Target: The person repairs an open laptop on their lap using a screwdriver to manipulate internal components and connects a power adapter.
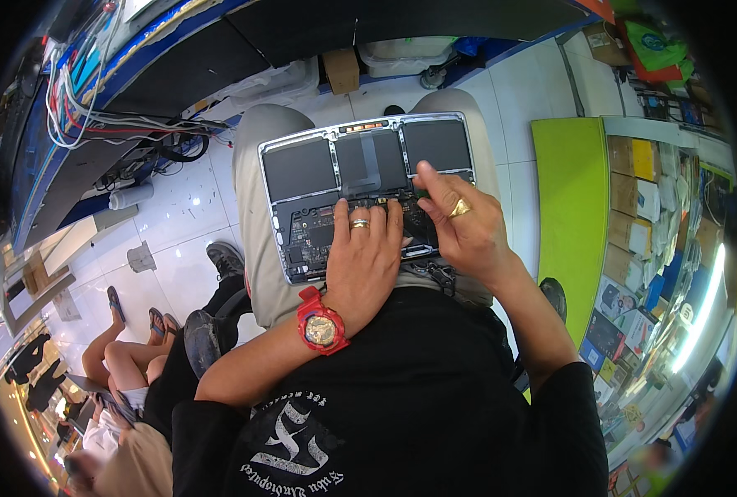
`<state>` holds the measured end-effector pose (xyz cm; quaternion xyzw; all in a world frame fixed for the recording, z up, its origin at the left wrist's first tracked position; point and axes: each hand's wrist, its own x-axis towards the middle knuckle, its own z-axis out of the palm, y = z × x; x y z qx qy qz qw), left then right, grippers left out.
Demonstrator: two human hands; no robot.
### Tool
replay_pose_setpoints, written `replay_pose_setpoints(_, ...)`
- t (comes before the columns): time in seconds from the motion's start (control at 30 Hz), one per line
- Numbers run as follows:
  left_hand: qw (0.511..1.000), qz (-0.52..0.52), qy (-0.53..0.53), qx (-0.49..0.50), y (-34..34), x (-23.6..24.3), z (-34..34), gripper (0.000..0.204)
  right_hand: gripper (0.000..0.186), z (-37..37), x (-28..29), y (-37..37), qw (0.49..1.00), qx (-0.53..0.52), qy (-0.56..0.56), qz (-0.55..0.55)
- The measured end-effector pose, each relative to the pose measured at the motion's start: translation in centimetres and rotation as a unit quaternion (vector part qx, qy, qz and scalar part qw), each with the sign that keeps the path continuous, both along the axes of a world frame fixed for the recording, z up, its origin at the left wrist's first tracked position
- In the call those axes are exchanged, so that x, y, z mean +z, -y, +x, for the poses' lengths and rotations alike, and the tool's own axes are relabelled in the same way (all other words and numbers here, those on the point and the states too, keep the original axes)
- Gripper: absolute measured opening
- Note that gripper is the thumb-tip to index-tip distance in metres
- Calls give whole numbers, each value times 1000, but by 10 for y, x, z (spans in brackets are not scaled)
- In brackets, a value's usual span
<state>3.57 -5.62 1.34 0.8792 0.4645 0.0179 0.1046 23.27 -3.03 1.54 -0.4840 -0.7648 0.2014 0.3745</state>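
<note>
An opened-up laptop base (304, 197) lies across my lap, its inner side facing up. Black battery cells (300, 170) fill its far part, and a dark circuit board (310, 236) with small chips runs along the near part. My left hand (363, 261) lies over the board with fingers stretched out, the tips touching near the middle of the base. Over the right side of the base, my right hand (468, 222) is closed in a pinch. What its fingers hold is too small and hidden to name; a dark green bit shows beneath them.
A counter (211, 58) with dangling cables (82, 120) stands at the far left. Plastic bins (407, 56) and a cardboard box (341, 71) sit under it. To the right is a green-topped glass display case (571, 215) holding boxes. Other people (124, 373) sit at the lower left.
</note>
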Motion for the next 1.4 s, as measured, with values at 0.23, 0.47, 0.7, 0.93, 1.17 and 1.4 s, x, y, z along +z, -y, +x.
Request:
replay_pose_setpoints(0.23,1000,-6,-4,-3,-1,1,0,54,61,-4,-3,-1,1000,-16,-21,6)
replay_pose_setpoints(0.47,1000,-1,2,0,0,-1,0,54,62,2,7,-5,1000,9,12,-4)
replay_pose_setpoints(0.7,1000,1,5,3,0,-1,0,53,61,2,5,-6,1000,4,-7,-1)
replay_pose_setpoints(0.93,1000,1,-4,2,1,0,0,53,59,4,11,-3,998,2,49,-30)
replay_pose_setpoints(1.17,1000,-8,-2,1,-1,1,0,53,56,1,5,-5,1000,0,-3,8)
replay_pose_setpoints(1.4,1000,-3,4,2,0,-1,0,52,51,3,10,-5,999,3,21,-35)
